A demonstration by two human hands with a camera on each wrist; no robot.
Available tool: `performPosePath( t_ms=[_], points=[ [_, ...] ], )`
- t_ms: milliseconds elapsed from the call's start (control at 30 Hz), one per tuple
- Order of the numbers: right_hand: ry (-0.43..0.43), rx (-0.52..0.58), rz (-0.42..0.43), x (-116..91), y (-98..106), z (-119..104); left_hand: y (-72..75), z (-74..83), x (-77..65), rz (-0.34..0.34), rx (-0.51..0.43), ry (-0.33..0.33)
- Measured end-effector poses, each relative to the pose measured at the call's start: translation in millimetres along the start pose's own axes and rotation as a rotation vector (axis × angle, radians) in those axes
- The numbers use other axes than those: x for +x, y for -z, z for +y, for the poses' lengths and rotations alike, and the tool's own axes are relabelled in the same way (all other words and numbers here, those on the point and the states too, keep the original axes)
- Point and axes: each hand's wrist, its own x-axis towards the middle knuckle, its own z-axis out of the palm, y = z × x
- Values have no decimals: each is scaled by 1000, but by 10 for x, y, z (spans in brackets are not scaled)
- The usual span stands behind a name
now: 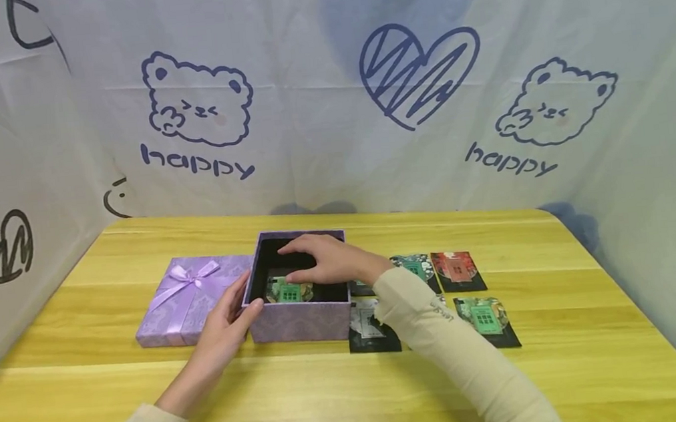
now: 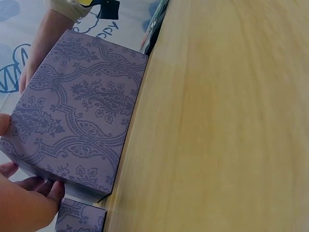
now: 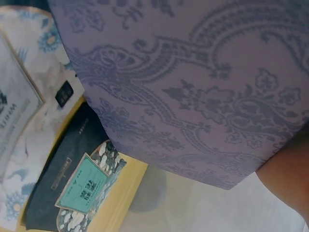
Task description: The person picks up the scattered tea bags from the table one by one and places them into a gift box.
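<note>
A purple patterned gift box [image 1: 301, 323] stands without its lid on the table, its inside black. My left hand [image 1: 222, 325] grips its front left corner, thumb by the rim and fingers along the left side, as the left wrist view [image 2: 29, 200] also shows. Inside the box lies a flat sachet with a green label [image 1: 289, 291]. My right hand [image 1: 327, 259] reaches in over the right rim, its thumb and fingers parted, the thumb overlapping the sachet's upper edge. In the right wrist view the box wall [image 3: 193, 92] hides the fingers.
Left of the box lies its purple lid [image 1: 200, 293] with a ribbon bow. To the right are several sachets: a red one [image 1: 459, 269], a teal one [image 1: 413, 266], a green one [image 1: 486, 320] and a greyish one [image 1: 372, 328]. My right sleeve covers part of them. A printed cloth [image 1: 306, 120] hangs behind.
</note>
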Motion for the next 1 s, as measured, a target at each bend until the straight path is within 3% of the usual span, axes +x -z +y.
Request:
performPosePath(
  t_ms=[233,600,1000],
  points=[
    [21,18,49,-115,-15,-45,0,-4,-13,5,16,19],
    [43,39,129,-487,69,21,-11,1,-16,21,20,27],
    [-46,53,202,-919,160,173,-27,-11,-13,17,23,29]
  ],
)
